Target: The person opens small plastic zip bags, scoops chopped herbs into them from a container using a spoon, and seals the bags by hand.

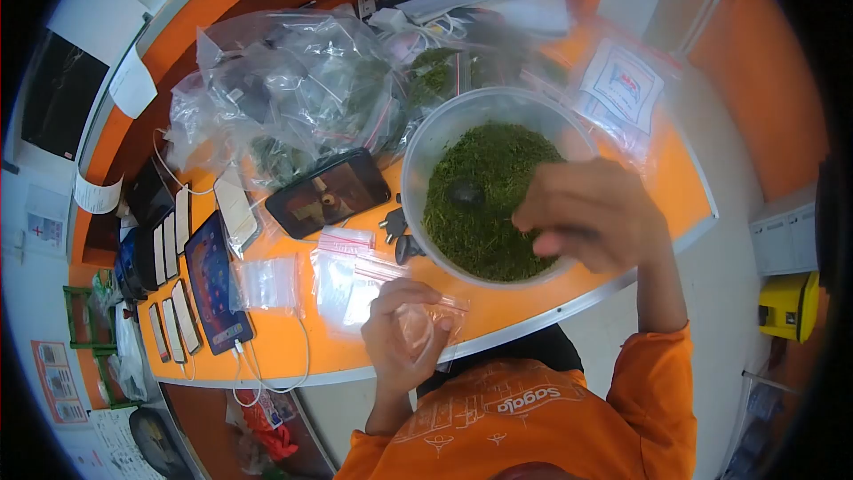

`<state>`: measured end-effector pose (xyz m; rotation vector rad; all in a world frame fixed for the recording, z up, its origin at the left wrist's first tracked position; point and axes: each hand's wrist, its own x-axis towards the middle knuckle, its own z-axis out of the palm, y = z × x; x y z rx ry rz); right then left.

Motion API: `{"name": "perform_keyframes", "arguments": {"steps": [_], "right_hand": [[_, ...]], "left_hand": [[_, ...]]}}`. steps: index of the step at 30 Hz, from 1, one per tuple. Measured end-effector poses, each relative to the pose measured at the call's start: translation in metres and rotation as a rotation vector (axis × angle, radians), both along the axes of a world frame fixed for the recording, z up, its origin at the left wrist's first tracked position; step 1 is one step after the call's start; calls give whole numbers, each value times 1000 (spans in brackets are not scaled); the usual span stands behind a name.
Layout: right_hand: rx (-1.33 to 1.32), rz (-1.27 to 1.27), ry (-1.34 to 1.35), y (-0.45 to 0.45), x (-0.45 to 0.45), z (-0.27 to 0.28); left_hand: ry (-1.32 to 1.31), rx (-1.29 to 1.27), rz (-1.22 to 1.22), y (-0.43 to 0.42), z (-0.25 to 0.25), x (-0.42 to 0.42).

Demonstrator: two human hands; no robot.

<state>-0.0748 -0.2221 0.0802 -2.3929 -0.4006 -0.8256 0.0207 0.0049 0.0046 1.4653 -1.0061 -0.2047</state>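
Observation:
My left hand is closed around a small clear zip bag at the table's front edge. Above the right side of a round translucent tub is my right hand, its bent fingers smeared by motion; whether they hold anything is unclear. Inside the tub lies a bed of shredded green plant material, with a dark, rounded object resting on it. Flat clear zip bags lie just left of my left hand.
Large clear plastic bags pile up behind a phone showing a picture. Keys lie beside the tub. A tablet on a cable and several phones occupy the left. A labelled bag lies back right.

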Motion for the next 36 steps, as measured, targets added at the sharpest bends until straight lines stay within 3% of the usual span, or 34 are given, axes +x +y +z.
{"name": "perform_keyframes", "arguments": {"steps": [8, 12, 15, 16, 20, 30, 36], "right_hand": [[458, -108, -32, 3, -13, -9], [722, -39, -93, -5, -17, -8], [781, -293, -51, 5, -19, -5], [934, -315, -69, 8, -14, -9], [818, -390, -71, -4, -18, -15], [999, -423, -73, 6, -21, -22], [962, -492, -104, 13, -29, -18]], "left_hand": [[50, 35, -103, -16, 0, -5], [42, 48, -86, -16, 2, -6], [32, 41, -86, -14, 1, -7], [24, 37, -86, -15, 2, -8], [-79, 54, -41, -5, 1, -5], [-51, -41, 102, 14, 8, -3], [-43, -56, 129, 21, 13, -8]]}}
